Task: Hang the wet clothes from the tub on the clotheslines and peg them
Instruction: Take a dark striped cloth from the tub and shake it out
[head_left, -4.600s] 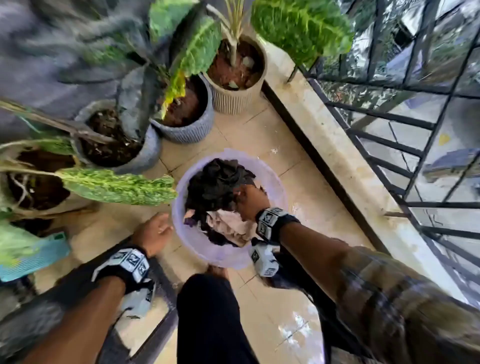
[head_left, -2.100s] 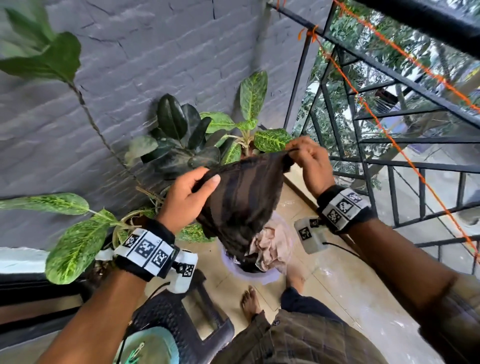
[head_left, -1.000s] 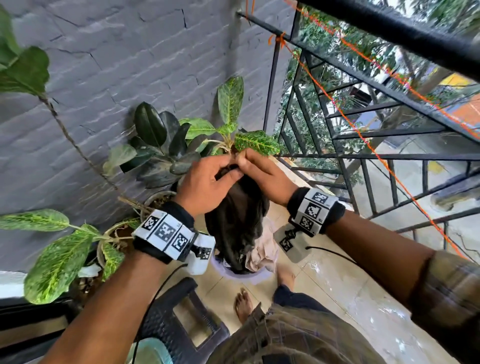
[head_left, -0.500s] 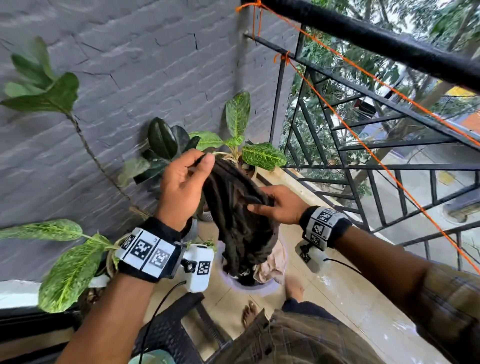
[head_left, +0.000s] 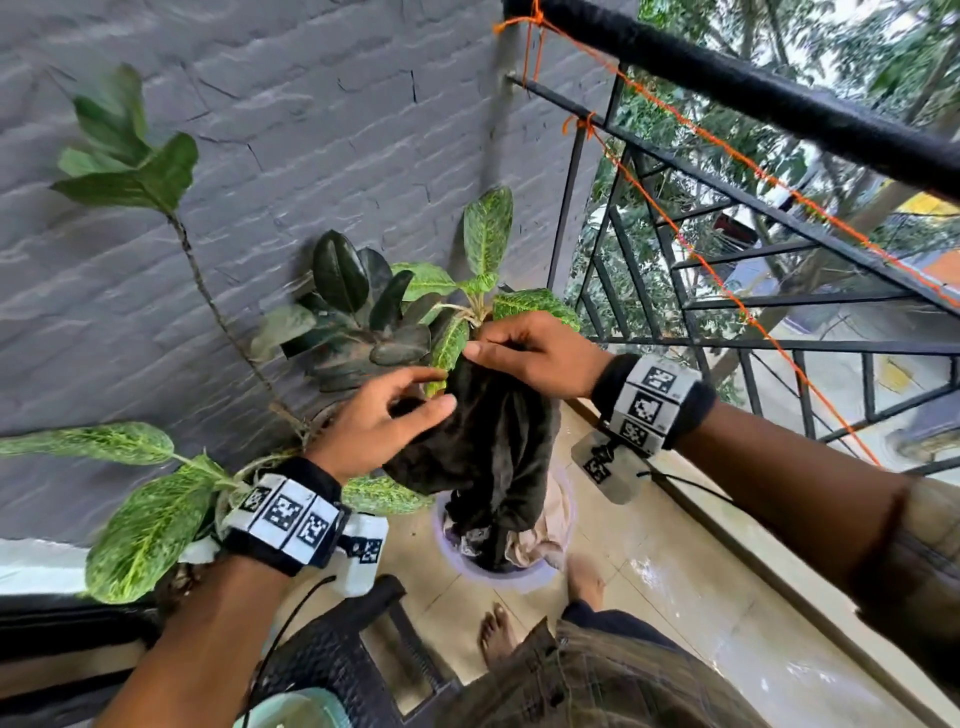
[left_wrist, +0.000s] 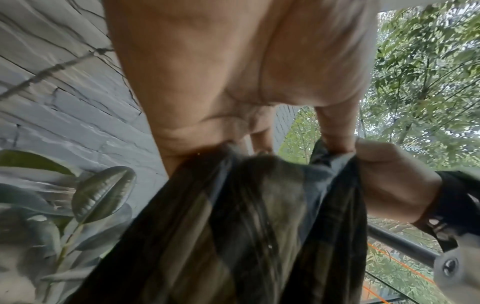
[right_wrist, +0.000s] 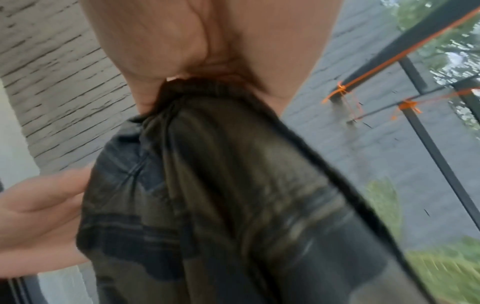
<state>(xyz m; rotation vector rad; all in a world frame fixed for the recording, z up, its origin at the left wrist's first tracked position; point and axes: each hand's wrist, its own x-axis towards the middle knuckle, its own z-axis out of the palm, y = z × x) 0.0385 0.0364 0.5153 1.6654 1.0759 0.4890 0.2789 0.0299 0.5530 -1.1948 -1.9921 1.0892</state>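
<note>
A dark checked garment (head_left: 498, 441) hangs bunched above the lilac tub (head_left: 519, 583), its lower end still in the tub beside a beige cloth (head_left: 540, 540). My right hand (head_left: 475, 351) pinches the garment's top edge. My left hand (head_left: 441, 387) is just below and to the left, its fingers fairly straight and touching the cloth's side. Both wrist views are filled by the garment (left_wrist: 259, 226) (right_wrist: 233, 185). Two orange clotheslines (head_left: 769, 178) (head_left: 748, 318) run along the railing to the right, apart from the garment. No pegs are in view.
Potted plants (head_left: 363, 312) stand against the grey brick wall (head_left: 260, 156) behind the tub. A black metal railing (head_left: 779, 104) borders the right side. A black wicker chair (head_left: 332, 654) is at lower left. My bare foot (head_left: 493, 629) stands on wet tiles.
My right hand has moved up from the garment's middle to pinch its top edge. My left hand has let go of the top and dropped lower, its fingers straightened against the cloth.
</note>
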